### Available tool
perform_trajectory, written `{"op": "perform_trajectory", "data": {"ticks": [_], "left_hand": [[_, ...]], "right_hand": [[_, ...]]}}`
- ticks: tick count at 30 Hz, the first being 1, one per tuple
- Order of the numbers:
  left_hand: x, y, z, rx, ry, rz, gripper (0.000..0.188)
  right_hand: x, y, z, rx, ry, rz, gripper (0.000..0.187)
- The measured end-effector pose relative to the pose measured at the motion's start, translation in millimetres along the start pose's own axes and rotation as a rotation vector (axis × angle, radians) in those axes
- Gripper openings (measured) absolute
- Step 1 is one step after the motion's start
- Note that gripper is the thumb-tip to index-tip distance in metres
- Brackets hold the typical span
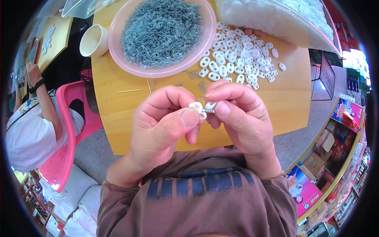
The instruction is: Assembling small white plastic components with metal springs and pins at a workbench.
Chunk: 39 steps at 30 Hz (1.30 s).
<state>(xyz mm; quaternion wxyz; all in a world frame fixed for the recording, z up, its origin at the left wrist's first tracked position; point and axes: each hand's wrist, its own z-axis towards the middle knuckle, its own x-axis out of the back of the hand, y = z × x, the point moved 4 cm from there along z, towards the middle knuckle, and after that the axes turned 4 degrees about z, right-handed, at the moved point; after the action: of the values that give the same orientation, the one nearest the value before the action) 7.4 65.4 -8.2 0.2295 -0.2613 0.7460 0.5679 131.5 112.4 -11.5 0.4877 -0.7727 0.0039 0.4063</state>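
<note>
Above the table's [118, 114] near side, the left hand [158, 124] pinches 1 white holed piece [195, 105], the right hand [244, 120] a smaller white part [211, 106], with a spring [208, 111] between: seemingly half-assembled. Farther off, heaped springs [162, 33] and loose white pieces [223, 71] remain.

We've got seated person [33, 136], pink chair [90, 120], white sacks [73, 191] left; black mesh basket [327, 77], shelf unit [304, 192] right.

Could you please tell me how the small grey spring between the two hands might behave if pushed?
The spring would probably compress and rebound, given its visible coils. It looks light, being small and thin-wired. Its narrow, roughly cylindrical shape could let it roll.
</note>
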Motion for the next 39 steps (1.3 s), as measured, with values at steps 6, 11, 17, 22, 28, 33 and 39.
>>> {"op": "perform_trajectory", "data": {"ticks": [6,11,17,22,28,33,39], "left_hand": [[0,-6,0,-0.053,0.038,-0.006,0.009],[1,-3,1,-0.07,0.042,-0.02,0.01],[4,-5,1,-0.119,0.023,0.047,0.011],[5,-3,2,-0.15,0.078,0.025,0.01],[8,-4,2,-0.142,0.068,0.011,0.009],[6,-6,1,-0.131,0.042,0.003,0.009],[6,-8,-3,-0.148,0.043,0.017,0.011]], "right_hand": [[-8,-1,-2,0.066,-0.059,-0.035,0.018],[-6,-6,-3,0.149,-0.072,-0.17,0.018],[-8,-12,1,0.294,-0.01,-0.468,0.017],[-13,-17,0,0.465,-0.036,-0.716,0.018],[-9,-11,-1,0.405,-0.059,-0.643,0.021],[-13,-13,-2,0.363,-0.068,-0.719,0.025],[-4,-4,-9,0.103,0.083,-0.223,0.03]]}}
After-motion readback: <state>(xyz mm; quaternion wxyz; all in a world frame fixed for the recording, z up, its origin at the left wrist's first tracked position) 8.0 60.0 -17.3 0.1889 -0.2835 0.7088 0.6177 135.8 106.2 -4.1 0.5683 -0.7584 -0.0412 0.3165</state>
